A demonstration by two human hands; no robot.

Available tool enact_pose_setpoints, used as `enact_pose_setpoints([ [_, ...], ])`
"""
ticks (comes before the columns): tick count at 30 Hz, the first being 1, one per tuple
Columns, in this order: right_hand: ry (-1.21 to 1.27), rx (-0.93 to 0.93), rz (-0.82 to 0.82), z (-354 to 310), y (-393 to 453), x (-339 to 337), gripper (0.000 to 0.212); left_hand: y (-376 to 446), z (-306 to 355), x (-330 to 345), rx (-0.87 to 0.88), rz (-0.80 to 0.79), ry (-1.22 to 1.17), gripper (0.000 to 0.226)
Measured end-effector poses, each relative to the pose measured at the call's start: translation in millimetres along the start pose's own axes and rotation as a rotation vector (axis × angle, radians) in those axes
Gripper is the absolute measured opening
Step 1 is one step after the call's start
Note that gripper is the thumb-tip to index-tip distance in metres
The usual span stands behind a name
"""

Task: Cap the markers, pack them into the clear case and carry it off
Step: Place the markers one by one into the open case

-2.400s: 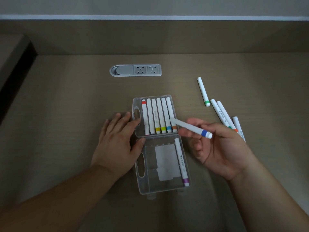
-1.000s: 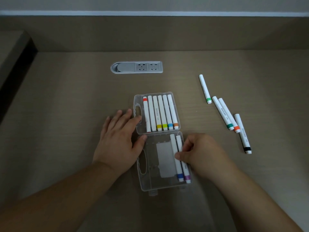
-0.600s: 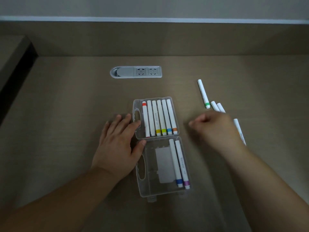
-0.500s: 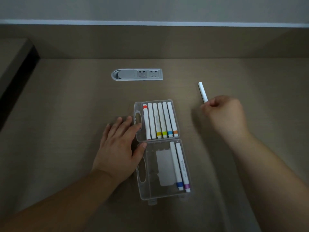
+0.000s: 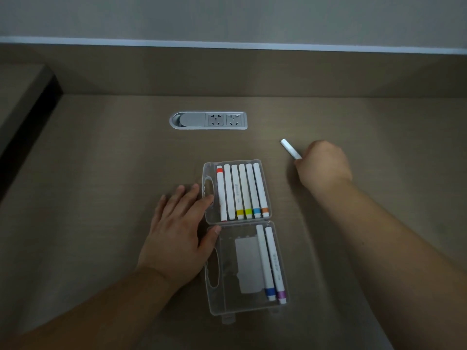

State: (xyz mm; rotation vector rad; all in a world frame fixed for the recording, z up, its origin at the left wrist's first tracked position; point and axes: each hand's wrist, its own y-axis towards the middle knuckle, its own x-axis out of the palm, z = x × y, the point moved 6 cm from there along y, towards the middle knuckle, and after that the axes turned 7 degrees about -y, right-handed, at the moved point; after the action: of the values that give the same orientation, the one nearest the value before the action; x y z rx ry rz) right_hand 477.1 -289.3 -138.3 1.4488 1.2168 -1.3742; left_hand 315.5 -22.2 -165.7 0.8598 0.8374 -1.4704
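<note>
The clear case (image 5: 252, 308) lies open flat on the desk. Its far half holds several capped white markers (image 5: 242, 192) side by side; the near half holds a blue-banded marker (image 5: 264, 261) and a purple-banded marker (image 5: 276, 266). My left hand (image 5: 180, 232) rests flat on the desk against the case's left edge, fingers straight. To the right of the case, my right hand (image 5: 322, 165) grips a white marker (image 5: 290, 149); only its far end shows past the fingers. My right hand and forearm hide the other loose markers.
A grey power socket strip (image 5: 208, 120) is set into the desk beyond the case. A raised back panel runs along the far side, and a dark gap sits at the left edge.
My right hand set the blue marker into the case's near half, moved right to the loose markers and took hold of the green-banded one, whose far end has swung left. The left hand stayed put.
</note>
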Motion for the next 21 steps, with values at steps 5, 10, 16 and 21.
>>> enact_pose_setpoints([
  [5,0.04,-0.046,-0.074,-2,-18,6,0.015,0,0,1,0.001,0.013,-0.012,0.066],
  [10,0.382,-0.047,-0.141,-1,-62,-10,0.021,0,0,0,0.001,0.024,-0.005,0.065],
  [16,0.533,-0.055,-0.513,-8,-132,-13,0.025,-1,1,0,0.001,0.024,0.016,0.066],
  [21,0.47,-0.072,-0.657,-15,-172,-7,0.022,-1,1,0,0.008,0.041,0.023,0.065],
])
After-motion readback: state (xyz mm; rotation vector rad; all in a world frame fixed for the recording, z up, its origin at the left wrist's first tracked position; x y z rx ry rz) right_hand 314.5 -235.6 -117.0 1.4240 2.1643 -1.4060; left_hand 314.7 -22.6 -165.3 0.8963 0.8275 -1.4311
